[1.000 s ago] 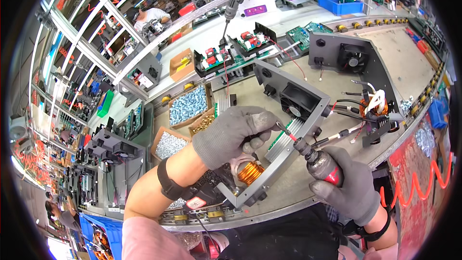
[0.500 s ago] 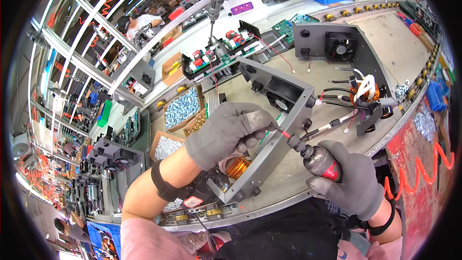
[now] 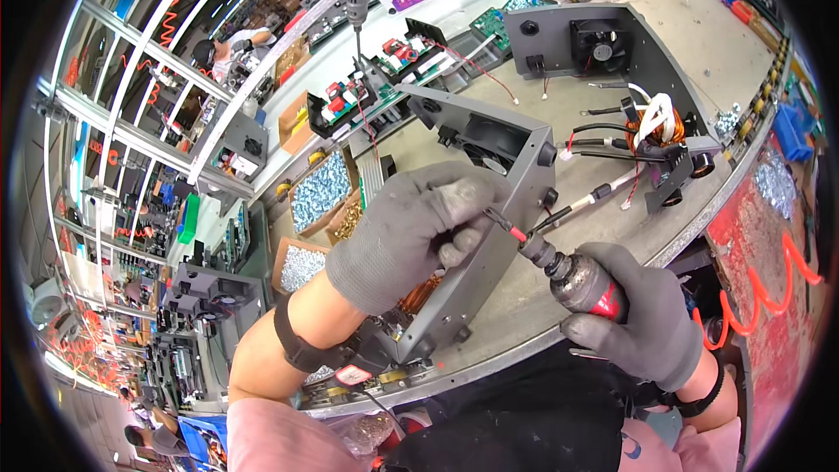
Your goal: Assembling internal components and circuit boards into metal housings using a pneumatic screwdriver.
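Note:
My right hand (image 3: 647,319), in a grey glove, is wrapped round a power screwdriver (image 3: 581,284) with a dark body and a red band. Its bit points up and left. My gloved left hand (image 3: 428,223) pinches its fingers together at the bit's tip; whatever small thing they hold is too hidden to make out. Both hands are over a grey metal housing (image 3: 476,293) with a black fan (image 3: 489,142) inside. Part of a copper coil shows below my left hand.
A second grey housing (image 3: 669,79) with a fan stands at the right, beside a copper coil with white wire (image 3: 660,118). Boxes of silvery screws (image 3: 322,192) lie to the left. Another screwdriver (image 3: 357,0) hangs over circuit boards. A red coiled hose (image 3: 760,293) is at far right.
The whole view has shifted, so the bench things sit higher and further left. My left fingers and the screwdriver's tip stay together at the housing's edge; the grips look the same.

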A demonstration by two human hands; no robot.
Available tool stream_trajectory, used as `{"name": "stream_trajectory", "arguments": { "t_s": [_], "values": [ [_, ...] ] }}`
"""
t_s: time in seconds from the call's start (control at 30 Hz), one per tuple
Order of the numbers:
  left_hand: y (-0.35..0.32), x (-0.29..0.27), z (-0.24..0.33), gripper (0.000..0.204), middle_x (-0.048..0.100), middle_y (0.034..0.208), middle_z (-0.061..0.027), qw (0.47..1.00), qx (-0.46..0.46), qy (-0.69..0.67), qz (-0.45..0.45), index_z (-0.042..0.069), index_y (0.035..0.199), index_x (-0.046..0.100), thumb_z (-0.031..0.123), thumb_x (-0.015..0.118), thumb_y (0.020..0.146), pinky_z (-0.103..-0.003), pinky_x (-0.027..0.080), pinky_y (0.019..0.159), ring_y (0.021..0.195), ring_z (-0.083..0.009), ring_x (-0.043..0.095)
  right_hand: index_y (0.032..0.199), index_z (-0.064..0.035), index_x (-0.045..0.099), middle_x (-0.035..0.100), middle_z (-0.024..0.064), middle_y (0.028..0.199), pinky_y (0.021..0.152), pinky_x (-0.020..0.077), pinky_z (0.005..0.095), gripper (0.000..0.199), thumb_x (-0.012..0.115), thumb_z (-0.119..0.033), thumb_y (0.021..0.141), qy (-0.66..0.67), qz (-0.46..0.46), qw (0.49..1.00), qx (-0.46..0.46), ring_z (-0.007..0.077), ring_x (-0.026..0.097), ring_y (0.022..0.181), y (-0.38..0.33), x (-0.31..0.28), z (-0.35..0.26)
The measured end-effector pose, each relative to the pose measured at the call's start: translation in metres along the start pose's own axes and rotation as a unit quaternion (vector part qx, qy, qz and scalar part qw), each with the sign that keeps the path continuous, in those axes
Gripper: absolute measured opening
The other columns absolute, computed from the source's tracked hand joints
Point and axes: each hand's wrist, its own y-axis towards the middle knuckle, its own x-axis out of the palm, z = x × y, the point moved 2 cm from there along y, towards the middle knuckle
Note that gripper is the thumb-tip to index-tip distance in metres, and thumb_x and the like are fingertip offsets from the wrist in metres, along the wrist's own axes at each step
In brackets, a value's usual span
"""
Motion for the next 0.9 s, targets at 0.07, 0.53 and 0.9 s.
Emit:
{"name": "stream_trajectory", "arguments": {
  "t_s": [0.07,0.53,0.9],
  "values": [
    [0.007,-0.006,-0.006,0.043,0.051,0.067,-0.0019,0.999,0.017,-0.011,0.029,-0.004,0.100,0.059,0.038,0.059,0.092,-0.020,0.033,0.047,0.054,-0.0061,0.042,0.114,-0.0065,0.055,0.063,0.0133,0.071,0.057,0.0497,0.0377,0.054,0.076,-0.035,0.074,0.008,-0.013,0.999,0.030,0.0344,0.064,0.064,-0.004,0.001,0.004],
    [-0.002,0.006,0.000,0.039,0.053,0.071,-0.0018,0.999,0.008,0.034,0.016,-0.004,0.105,0.060,0.032,0.064,0.089,-0.020,0.034,0.052,0.061,-0.0070,0.045,0.115,-0.0049,0.053,0.064,0.0134,0.073,0.059,0.0509,0.0373,0.053,0.073,-0.036,0.077,0.042,-0.007,0.999,0.017,0.0339,0.066,0.066,-0.008,0.005,0.010],
    [0.005,0.016,-0.005,0.043,0.053,0.071,-0.0013,0.998,-0.006,-0.045,-0.052,-0.006,0.111,0.055,0.033,0.060,0.092,-0.021,0.035,0.054,0.060,-0.0070,0.044,0.115,-0.0045,0.053,0.064,0.0121,0.073,0.059,0.0505,0.0363,0.053,0.074,-0.035,0.077,0.093,0.033,0.995,-0.001,0.0328,0.066,0.066,-0.017,0.013,0.020]
  ]
}}
